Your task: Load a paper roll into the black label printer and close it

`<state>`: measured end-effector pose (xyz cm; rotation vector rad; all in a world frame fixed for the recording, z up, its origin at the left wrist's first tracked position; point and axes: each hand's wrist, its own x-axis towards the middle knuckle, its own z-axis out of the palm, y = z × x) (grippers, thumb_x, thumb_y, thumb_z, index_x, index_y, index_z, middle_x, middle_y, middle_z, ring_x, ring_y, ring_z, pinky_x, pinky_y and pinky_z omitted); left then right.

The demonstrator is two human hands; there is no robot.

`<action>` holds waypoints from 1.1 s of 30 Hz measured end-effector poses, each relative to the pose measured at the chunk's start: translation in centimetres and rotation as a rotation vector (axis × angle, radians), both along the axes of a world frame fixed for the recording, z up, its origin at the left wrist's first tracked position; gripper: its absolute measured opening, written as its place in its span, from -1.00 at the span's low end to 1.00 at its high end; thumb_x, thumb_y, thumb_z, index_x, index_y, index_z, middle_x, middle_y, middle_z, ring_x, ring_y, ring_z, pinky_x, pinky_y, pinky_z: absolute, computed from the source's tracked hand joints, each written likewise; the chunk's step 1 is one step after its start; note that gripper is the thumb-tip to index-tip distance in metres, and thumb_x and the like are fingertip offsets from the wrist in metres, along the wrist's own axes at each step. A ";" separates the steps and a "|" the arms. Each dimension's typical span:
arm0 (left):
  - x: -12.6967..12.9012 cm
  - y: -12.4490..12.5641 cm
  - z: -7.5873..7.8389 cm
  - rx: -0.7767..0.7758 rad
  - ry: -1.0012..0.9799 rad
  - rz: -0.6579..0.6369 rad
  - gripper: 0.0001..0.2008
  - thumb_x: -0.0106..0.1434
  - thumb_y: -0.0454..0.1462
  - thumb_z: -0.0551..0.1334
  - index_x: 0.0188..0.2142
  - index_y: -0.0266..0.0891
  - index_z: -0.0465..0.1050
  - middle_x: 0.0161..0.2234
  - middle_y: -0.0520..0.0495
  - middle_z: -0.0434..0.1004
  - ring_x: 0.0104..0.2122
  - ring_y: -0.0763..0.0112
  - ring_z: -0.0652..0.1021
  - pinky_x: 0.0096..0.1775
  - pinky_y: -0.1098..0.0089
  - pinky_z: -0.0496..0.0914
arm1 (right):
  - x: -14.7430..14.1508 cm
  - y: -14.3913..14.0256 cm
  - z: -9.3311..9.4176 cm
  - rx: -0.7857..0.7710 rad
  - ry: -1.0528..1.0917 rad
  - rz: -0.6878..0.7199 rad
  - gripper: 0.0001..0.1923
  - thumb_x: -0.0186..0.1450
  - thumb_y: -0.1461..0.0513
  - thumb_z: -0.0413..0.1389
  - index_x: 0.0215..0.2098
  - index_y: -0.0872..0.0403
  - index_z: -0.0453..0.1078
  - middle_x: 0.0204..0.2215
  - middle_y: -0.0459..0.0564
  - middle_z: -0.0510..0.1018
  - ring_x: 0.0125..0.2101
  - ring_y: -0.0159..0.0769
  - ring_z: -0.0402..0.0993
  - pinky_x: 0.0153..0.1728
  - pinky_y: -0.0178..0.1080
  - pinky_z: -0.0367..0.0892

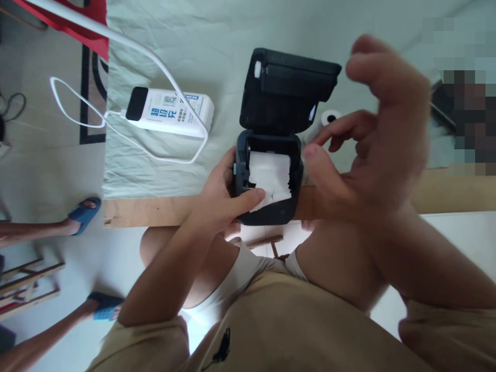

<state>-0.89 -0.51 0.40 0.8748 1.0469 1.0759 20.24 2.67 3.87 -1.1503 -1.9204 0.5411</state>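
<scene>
With the printer at the surface's near edge, lid up, your left hand grips its side, thumb on the paper, while your right hand hovers loosely open and empty just right of it; seating paper looks underway.

Paper roll: mostly hidden behind the right hand and the printer lid. Right of that hand, a pixelated patch, contents unreadable. White cable: cut off at top edge.
</scene>
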 end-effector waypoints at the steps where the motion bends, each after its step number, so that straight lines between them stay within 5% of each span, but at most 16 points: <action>1: 0.0 0.0 0.0 0.003 0.009 0.011 -0.46 0.05 -0.26 0.53 0.04 -0.15 0.55 -0.26 -0.03 0.65 -0.35 0.32 0.63 -0.39 0.45 0.51 | -0.1 0.1 0.1 -0.012 0.015 -0.002 -0.44 0.37 0.21 0.15 0.27 -0.32 0.17 0.31 -0.10 0.27 0.10 -0.16 0.48 -0.20 -0.14 0.46; 4: -0.1 -0.1 -0.2 0.007 0.032 0.032 -0.48 0.05 -0.24 0.53 0.03 -0.12 0.56 -0.28 -0.01 0.63 -0.36 0.33 0.61 -0.39 0.45 0.51 | -0.4 0.2 0.5 -0.023 0.153 0.003 -0.61 0.38 0.21 0.14 0.14 -0.25 0.27 0.21 -0.12 0.37 0.15 -0.18 0.49 -0.39 -0.25 0.41; 7: -0.2 -0.3 -0.3 0.021 0.044 0.019 -0.41 0.05 -0.22 0.55 0.09 -0.12 0.54 -0.22 -0.03 0.66 -0.26 0.26 0.65 -0.31 0.42 0.56 | -0.3 0.1 0.7 -0.036 0.208 0.005 -0.86 0.32 0.19 0.22 -0.17 -0.10 0.36 -0.20 -0.11 0.53 -0.27 -0.34 0.53 -0.47 -0.25 0.35; 11: 0.0 -0.4 -0.2 0.062 -0.026 0.004 -0.38 0.05 -0.21 0.56 0.10 -0.14 0.49 -0.11 -0.09 0.67 -0.13 0.16 0.68 -0.23 0.37 0.60 | -0.1 0.5 0.1 -0.003 0.019 0.089 -0.58 0.30 0.19 0.26 -0.54 0.03 0.12 -0.67 -0.24 0.19 -0.64 -0.52 0.04 -0.59 -0.29 0.07; 15: 0.8 0.0 -0.1 0.045 -0.093 0.049 -0.45 0.08 -0.10 0.54 0.01 -0.19 0.49 -0.24 -0.05 0.64 -0.32 0.27 0.67 -0.39 0.41 0.54 | -0.2 0.9 -0.3 -0.068 -0.076 0.132 -0.45 0.32 0.15 0.22 -0.64 0.06 -0.02 -0.72 -0.25 -0.01 -0.65 -0.56 -0.13 -0.59 -0.29 -0.04; 22: 3.0 -0.2 1.0 0.108 -0.081 0.200 -0.83 0.22 -0.27 0.44 -0.24 -0.27 0.53 -0.41 0.03 0.56 -0.46 0.49 0.52 -0.44 0.49 0.43 | 0.0 0.3 -1.2 -0.254 -0.138 0.098 -0.31 0.42 -0.10 -0.03 -0.73 0.07 -0.07 -0.73 -0.19 -0.09 -0.61 -0.55 -0.15 -0.50 -0.25 -0.18; 27: 2.8 0.2 0.5 0.150 -0.139 0.090 -0.84 0.29 -0.31 0.36 -0.16 -0.30 0.49 -0.32 -0.01 0.61 -0.31 0.35 0.61 -0.23 0.35 0.50 | 0.8 0.0 -2.0 -0.271 -0.155 0.088 -0.22 0.37 -0.26 -0.04 -0.75 0.12 0.24 -0.78 -0.16 0.10 -0.64 -0.56 -0.01 -0.50 -0.27 -0.21; 30: 2.7 0.6 0.0 0.216 -0.201 0.065 -0.93 0.30 -0.41 0.26 -0.22 -0.29 0.49 -0.34 -0.05 0.61 0.01 0.07 0.61 0.15 0.11 0.42 | 0.7 0.2 -2.0 -0.270 -0.132 0.079 -0.31 0.40 -0.14 0.06 -0.72 0.14 0.27 -0.76 -0.16 0.23 -0.64 -0.58 0.09 -0.52 -0.31 -0.13; 33: 3.5 0.5 0.3 0.231 -0.240 0.058 -0.83 0.39 -0.44 0.14 -0.24 -0.24 0.50 -0.39 0.00 0.59 0.16 0.15 0.51 0.27 0.13 0.36 | 0.2 0.5 -2.1 -0.248 -0.108 0.050 -0.36 0.43 0.00 0.12 -0.73 0.12 0.23 -0.80 -0.20 0.23 -0.68 -0.60 0.13 -0.55 -0.37 -0.04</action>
